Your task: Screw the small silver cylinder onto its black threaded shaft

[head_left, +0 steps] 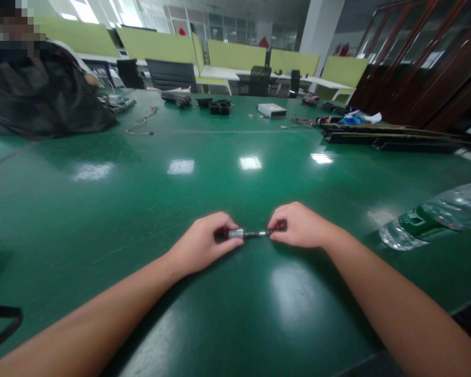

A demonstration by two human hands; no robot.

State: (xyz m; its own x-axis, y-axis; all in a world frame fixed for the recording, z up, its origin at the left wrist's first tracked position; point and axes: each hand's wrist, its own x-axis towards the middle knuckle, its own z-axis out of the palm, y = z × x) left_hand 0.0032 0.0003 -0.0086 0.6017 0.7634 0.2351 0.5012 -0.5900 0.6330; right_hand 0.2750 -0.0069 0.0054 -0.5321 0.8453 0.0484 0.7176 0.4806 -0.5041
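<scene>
- Your left hand (204,241), on the near half of the green tabletop (149,199), pinches a silver cylinder (236,233) between thumb and fingers, the grip nearly closed.
- Your right hand (300,225), set just across from it, closes thumb and fingertips on the far end of a slim dark rod (253,234) with a bright band; what lies inside that grip is too small to tell.
- Cylinder and rod line up end to end between your hands, roughly level with the near edge; whether they touch the tabletop you cannot tell from here.
- Beside your right forearm, toward the tabletop's right edge, a clear bottle (424,225) with a green label lies on its side.
- Toward the far edge stand a white box (272,110) and black parts (220,107), with a pale cable (141,123) to their left.
- Long black bars (388,139) lie near the far right corner; a large dark mesh bulk (43,99) fills the far left.
</scene>
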